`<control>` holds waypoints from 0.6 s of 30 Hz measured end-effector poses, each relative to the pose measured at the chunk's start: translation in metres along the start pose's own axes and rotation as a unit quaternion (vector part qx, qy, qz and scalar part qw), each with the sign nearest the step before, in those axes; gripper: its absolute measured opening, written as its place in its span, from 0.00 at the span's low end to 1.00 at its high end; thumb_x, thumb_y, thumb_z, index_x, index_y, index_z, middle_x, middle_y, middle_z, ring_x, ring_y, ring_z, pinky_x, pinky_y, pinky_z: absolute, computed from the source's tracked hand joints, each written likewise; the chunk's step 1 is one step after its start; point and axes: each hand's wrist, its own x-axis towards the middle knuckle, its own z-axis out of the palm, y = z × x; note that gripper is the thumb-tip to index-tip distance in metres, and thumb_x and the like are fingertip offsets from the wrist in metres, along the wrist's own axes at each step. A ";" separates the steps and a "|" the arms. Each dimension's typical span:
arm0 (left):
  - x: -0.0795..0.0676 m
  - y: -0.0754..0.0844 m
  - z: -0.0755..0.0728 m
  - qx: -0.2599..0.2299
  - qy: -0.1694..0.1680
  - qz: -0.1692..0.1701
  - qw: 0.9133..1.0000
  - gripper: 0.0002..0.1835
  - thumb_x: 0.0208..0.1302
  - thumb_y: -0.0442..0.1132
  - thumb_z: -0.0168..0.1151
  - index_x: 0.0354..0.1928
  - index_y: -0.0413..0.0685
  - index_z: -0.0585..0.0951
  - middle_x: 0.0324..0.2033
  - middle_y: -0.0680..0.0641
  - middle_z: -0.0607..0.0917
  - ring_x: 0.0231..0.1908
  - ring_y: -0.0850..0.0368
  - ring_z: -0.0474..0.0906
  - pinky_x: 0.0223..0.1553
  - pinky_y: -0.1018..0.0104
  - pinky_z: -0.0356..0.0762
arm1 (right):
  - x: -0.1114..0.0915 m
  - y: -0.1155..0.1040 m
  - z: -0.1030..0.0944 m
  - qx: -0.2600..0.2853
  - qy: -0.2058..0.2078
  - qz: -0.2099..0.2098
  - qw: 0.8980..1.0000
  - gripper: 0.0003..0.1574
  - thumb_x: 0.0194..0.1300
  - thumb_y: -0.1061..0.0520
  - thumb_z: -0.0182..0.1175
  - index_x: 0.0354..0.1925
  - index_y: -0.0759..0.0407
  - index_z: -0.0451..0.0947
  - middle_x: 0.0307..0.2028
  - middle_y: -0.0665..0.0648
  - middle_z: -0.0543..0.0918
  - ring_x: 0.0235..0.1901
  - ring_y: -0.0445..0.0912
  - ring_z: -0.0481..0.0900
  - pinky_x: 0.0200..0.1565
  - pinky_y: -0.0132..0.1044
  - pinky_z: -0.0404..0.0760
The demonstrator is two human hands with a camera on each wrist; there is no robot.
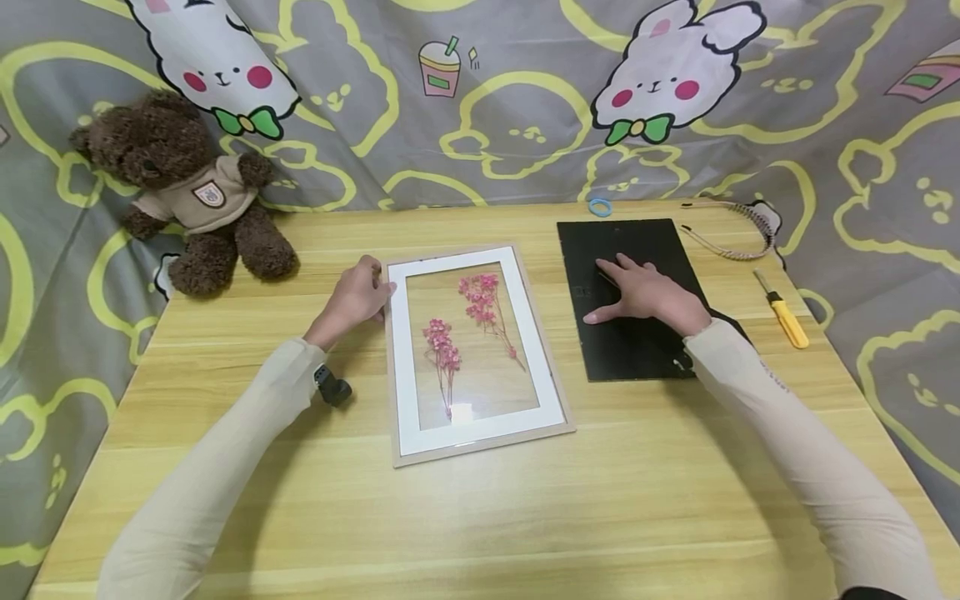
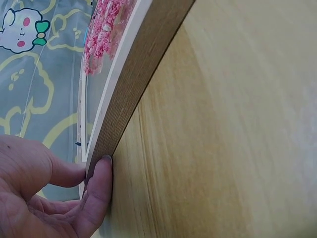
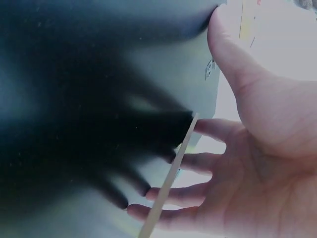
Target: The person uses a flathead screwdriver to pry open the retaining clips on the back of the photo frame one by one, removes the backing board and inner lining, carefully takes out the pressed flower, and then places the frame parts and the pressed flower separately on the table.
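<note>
The left hand (image 1: 356, 296) pinches the left edge of the frame (image 1: 528, 333) around pink flowers (image 1: 442, 343), while the right hand (image 1: 648, 292), spread wide, seems to touch the black board (image 1: 622, 350).

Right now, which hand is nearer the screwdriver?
Right: the right hand is on the black board, left of the screwdriver. Farther left, the left hand pinches the frame.

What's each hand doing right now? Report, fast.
Left hand: closed, pinching the left edge of the picture frame.
Right hand: open, fingers spread, touching the black board.
</note>
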 end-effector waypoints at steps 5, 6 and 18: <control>0.000 -0.001 0.001 -0.001 0.004 0.005 1.000 0.29 0.81 0.38 0.55 0.72 0.26 0.62 0.38 0.36 0.82 0.21 0.54 0.84 0.32 0.62 0.84 | -0.003 -0.002 -0.002 0.003 0.023 -0.015 1.000 0.71 0.64 0.30 0.71 0.83 0.62 0.44 0.80 0.77 0.41 0.77 0.79 0.41 0.70 0.80 0.49; 0.000 -0.001 0.001 -0.001 0.003 0.005 1.000 0.29 0.81 0.38 0.55 0.72 0.26 0.62 0.38 0.36 0.82 0.21 0.54 0.84 0.32 0.62 0.84 | -0.005 -0.005 -0.002 0.007 0.044 -0.023 0.999 0.69 0.66 0.31 0.70 0.83 0.64 0.46 0.80 0.78 0.43 0.77 0.79 0.43 0.70 0.79 0.50; -0.001 -0.001 0.000 -0.001 0.008 0.002 1.000 0.29 0.80 0.37 0.55 0.73 0.26 0.61 0.35 0.37 0.83 0.21 0.54 0.84 0.32 0.63 0.83 | -0.014 -0.122 0.030 0.113 0.034 -0.147 0.982 0.13 0.73 0.53 0.67 0.34 0.61 0.82 0.27 0.57 0.85 0.24 0.44 0.79 0.27 0.34 0.76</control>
